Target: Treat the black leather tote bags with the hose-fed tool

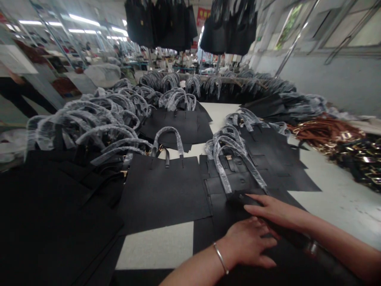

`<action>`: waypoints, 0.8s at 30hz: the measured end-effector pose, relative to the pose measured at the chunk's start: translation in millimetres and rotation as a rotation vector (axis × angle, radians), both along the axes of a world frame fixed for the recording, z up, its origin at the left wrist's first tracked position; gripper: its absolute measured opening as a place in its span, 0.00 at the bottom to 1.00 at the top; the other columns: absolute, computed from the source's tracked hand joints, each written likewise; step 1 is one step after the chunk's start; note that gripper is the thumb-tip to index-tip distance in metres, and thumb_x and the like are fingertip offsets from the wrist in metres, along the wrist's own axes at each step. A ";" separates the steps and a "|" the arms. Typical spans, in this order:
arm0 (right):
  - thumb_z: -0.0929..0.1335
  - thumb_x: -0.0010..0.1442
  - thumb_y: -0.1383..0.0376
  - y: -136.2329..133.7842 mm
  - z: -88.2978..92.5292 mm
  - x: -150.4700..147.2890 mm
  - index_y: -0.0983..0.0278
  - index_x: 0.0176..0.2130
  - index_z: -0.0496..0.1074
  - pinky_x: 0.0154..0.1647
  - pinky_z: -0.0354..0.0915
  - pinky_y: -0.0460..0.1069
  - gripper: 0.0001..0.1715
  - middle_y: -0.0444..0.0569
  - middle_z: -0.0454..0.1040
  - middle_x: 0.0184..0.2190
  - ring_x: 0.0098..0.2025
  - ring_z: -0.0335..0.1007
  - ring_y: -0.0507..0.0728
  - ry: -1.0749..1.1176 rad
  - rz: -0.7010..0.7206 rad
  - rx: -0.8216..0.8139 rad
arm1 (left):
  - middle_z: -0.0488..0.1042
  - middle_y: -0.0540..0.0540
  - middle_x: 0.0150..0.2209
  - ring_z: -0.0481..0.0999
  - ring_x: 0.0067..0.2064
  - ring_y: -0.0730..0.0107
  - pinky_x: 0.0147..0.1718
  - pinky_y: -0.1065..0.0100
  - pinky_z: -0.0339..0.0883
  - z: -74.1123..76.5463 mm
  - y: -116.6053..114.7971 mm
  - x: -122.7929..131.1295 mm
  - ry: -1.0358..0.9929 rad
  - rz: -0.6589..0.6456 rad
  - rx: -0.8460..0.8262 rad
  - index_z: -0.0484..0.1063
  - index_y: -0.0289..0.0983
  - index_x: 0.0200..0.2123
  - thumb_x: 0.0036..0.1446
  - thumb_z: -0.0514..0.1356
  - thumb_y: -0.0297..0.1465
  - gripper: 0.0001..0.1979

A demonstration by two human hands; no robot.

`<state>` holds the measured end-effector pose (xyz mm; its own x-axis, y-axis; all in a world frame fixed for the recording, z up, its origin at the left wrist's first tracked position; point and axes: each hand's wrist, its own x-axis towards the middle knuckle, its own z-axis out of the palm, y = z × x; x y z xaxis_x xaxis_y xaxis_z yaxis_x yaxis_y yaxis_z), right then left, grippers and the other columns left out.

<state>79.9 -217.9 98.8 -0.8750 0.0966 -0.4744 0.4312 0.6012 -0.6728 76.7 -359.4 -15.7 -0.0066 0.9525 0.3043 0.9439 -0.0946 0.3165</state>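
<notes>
Over a black bag (226, 214), left hand (250, 241) (bangled) sits beside right hand (275, 211).

Hands (248, 240) at black bags (223, 210); plastic-wrapped handles (222, 174) beyond; brown straps (330, 133) at right.

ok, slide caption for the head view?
Left hand and right hand over black material, amid black bags with plastic-wrapped handles on a pale table.
</notes>
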 end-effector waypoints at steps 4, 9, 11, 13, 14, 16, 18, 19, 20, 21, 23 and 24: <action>0.67 0.59 0.52 -3.1 -5.4 -10.7 0.64 0.53 0.75 0.49 0.70 0.55 0.28 0.51 0.79 0.48 0.47 0.75 0.66 0.001 0.067 -0.054 | 0.69 0.45 0.57 0.63 0.59 0.58 0.60 0.60 0.55 -0.6 -0.5 0.5 0.002 0.021 0.013 0.68 0.37 0.55 0.61 0.55 0.50 0.27; 0.69 0.56 0.50 3.4 -1.3 8.2 0.62 0.58 0.72 0.45 0.73 0.53 0.34 0.51 0.76 0.53 0.49 0.75 0.68 -0.087 0.103 -0.005 | 0.71 0.44 0.54 0.68 0.56 0.57 0.52 0.60 0.63 -6.6 3.5 2.3 -0.079 0.011 -0.065 0.66 0.40 0.57 0.62 0.53 0.50 0.27; 0.69 0.56 0.49 3.8 1.7 15.7 0.63 0.60 0.70 0.43 0.74 0.55 0.38 0.53 0.75 0.54 0.48 0.76 0.69 -0.156 0.073 0.033 | 0.71 0.45 0.54 0.69 0.55 0.57 0.48 0.60 0.66 -7.4 5.7 2.5 -0.118 0.005 -0.098 0.65 0.43 0.58 0.62 0.53 0.49 0.26; 0.69 0.56 0.48 -0.1 1.8 15.2 0.64 0.59 0.71 0.51 0.70 0.56 0.37 0.52 0.74 0.55 0.53 0.72 0.70 -0.114 0.086 0.056 | 0.73 0.45 0.52 0.71 0.53 0.56 0.47 0.60 0.66 -6.9 7.6 2.4 -0.126 -0.003 -0.113 0.65 0.42 0.58 0.62 0.54 0.48 0.25; 0.69 0.56 0.49 -3.4 0.4 11.9 0.64 0.57 0.73 0.56 0.67 0.55 0.35 0.52 0.74 0.56 0.56 0.69 0.69 -0.059 0.110 0.053 | 0.74 0.44 0.51 0.72 0.52 0.56 0.47 0.59 0.66 -6.5 8.4 2.4 -0.118 -0.007 -0.124 0.67 0.41 0.57 0.62 0.54 0.48 0.25; 0.68 0.57 0.50 -10.5 -4.7 1.6 0.64 0.55 0.75 0.57 0.64 0.54 0.32 0.51 0.76 0.54 0.55 0.70 0.67 0.032 0.145 0.023 | 0.76 0.43 0.47 0.72 0.51 0.55 0.48 0.58 0.66 -5.8 9.2 2.4 -0.087 -0.004 -0.136 0.68 0.38 0.55 0.62 0.54 0.49 0.26; 0.67 0.58 0.50 -15.1 -10.0 -8.5 0.65 0.58 0.72 0.46 0.71 0.52 0.34 0.51 0.81 0.43 0.44 0.76 0.65 0.069 0.098 0.014 | 0.76 0.43 0.48 0.71 0.52 0.54 0.50 0.57 0.64 -5.4 8.9 2.9 -0.054 0.004 -0.107 0.68 0.38 0.55 0.62 0.53 0.49 0.26; 0.67 0.58 0.50 -15.2 -11.8 -11.7 0.65 0.60 0.69 0.37 0.72 0.51 0.36 0.50 0.82 0.36 0.36 0.78 0.63 0.073 0.045 0.025 | 0.75 0.43 0.50 0.70 0.54 0.55 0.52 0.57 0.63 -5.2 8.5 3.3 -0.038 0.009 -0.073 0.68 0.38 0.56 0.63 0.52 0.49 0.26; 0.66 0.59 0.50 -13.6 -12.5 -13.1 0.65 0.62 0.65 0.29 0.71 0.49 0.38 0.47 0.80 0.29 0.29 0.77 0.60 0.075 -0.020 0.039 | 0.73 0.43 0.52 0.68 0.57 0.56 0.55 0.58 0.60 -5.0 8.2 3.8 -0.022 0.016 -0.035 0.67 0.38 0.56 0.63 0.53 0.49 0.27; 0.66 0.58 0.49 -10.4 -12.2 -12.6 0.64 0.64 0.62 0.23 0.68 0.48 0.40 0.44 0.78 0.24 0.23 0.74 0.58 0.077 -0.084 0.050 | 0.71 0.43 0.54 0.66 0.59 0.57 0.57 0.59 0.57 -4.7 7.9 4.4 -0.004 0.022 -0.004 0.67 0.38 0.56 0.62 0.53 0.49 0.27; 0.67 0.57 0.48 -0.4 -8.7 -5.8 0.64 0.65 0.60 0.18 0.65 0.47 0.43 0.42 0.74 0.20 0.17 0.70 0.56 0.081 -0.162 0.052 | 0.68 0.43 0.57 0.63 0.61 0.58 0.61 0.60 0.52 -4.0 8.7 5.9 0.024 0.041 0.034 0.68 0.37 0.54 0.61 0.55 0.49 0.26; 0.67 0.56 0.48 5.1 -6.2 -0.1 0.64 0.65 0.61 0.18 0.65 0.47 0.44 0.42 0.75 0.20 0.18 0.71 0.57 0.082 -0.175 0.048 | 0.67 0.42 0.58 0.62 0.62 0.58 0.62 0.60 0.51 -4.0 10.0 6.8 0.029 0.047 0.044 0.69 0.36 0.54 0.61 0.56 0.49 0.26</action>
